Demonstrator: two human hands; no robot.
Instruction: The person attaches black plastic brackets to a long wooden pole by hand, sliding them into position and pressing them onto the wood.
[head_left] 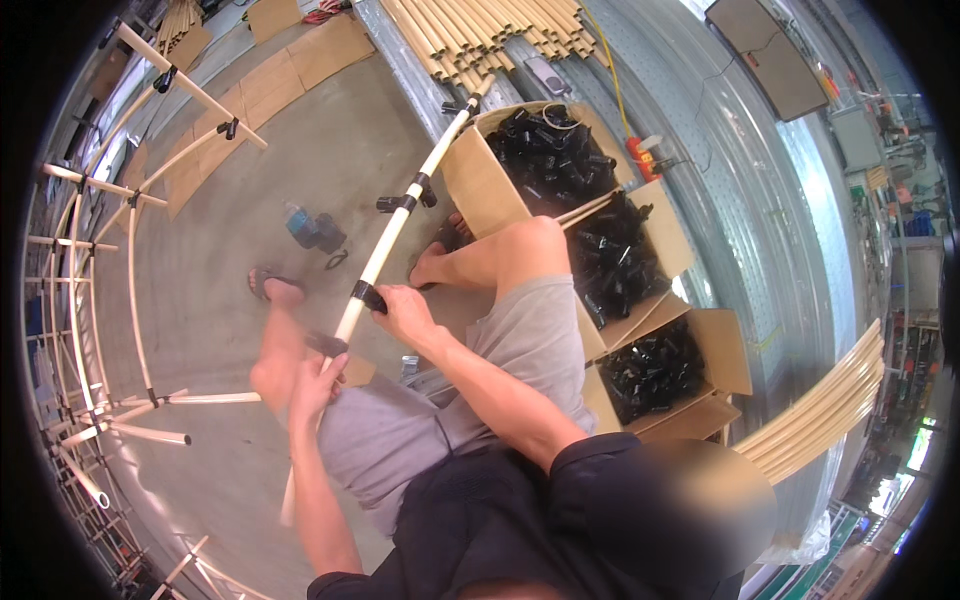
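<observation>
A long cream-coloured tube (pixel 378 255) slants across my lap, its far end resting beside the boxes and its near end passing by my left leg. Several black pipe connectors are fitted along it. My left hand (pixel 314 388) wraps round the tube just below the lowest connector (pixel 327 345), which looks slightly blurred. Farther up, my right hand (pixel 405 314) grips another black connector (pixel 368 296) on the tube, fingers closed against its side. Beyond that hand, a pair of connectors (pixel 406 202) sticks out to both sides of the tube.
To my right stand three cardboard boxes (pixel 485 190) full of black connectors. More tubes (pixel 480 35) lie stacked at the far side, with a handheld device (pixel 545 75) alongside. A tube frame (pixel 132 290) rises at the left. A blue-capped bottle (pixel 300 222) is on the floor.
</observation>
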